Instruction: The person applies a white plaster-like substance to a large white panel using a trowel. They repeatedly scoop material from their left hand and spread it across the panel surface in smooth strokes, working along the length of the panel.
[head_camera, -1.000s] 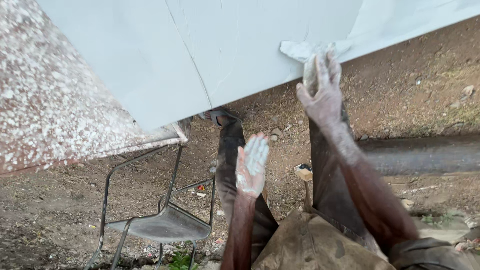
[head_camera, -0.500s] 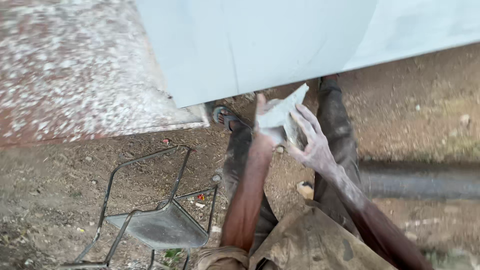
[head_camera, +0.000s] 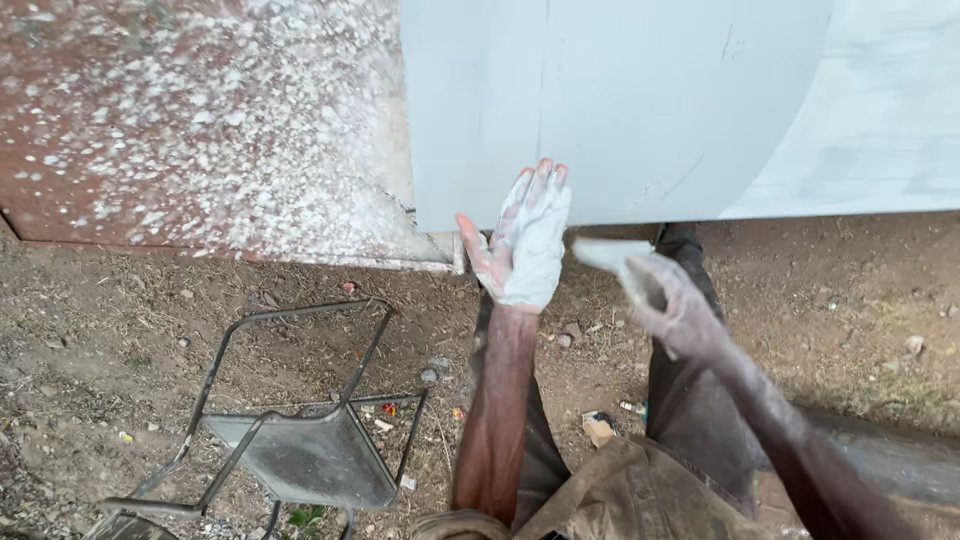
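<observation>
Left hand (head_camera: 527, 250) flat, fingers spread wide, on pale panel (head_camera: 620, 100) at its bottom edge, prob. to feel the surface. Right hand (head_camera: 665, 295) just below, fingers clamped on folded pale sheet (head_camera: 608, 252), blurred. Metal chair frame (head_camera: 290, 430) on dirt ground (head_camera: 120, 330).

A metal chair frame (head_camera: 300, 440) is lying tipped on the dirt ground (head_camera: 120, 320) at lower left. A rusty, white-speckled wall (head_camera: 190, 120) is filling the upper left. Small pebbles are lying scattered around.
</observation>
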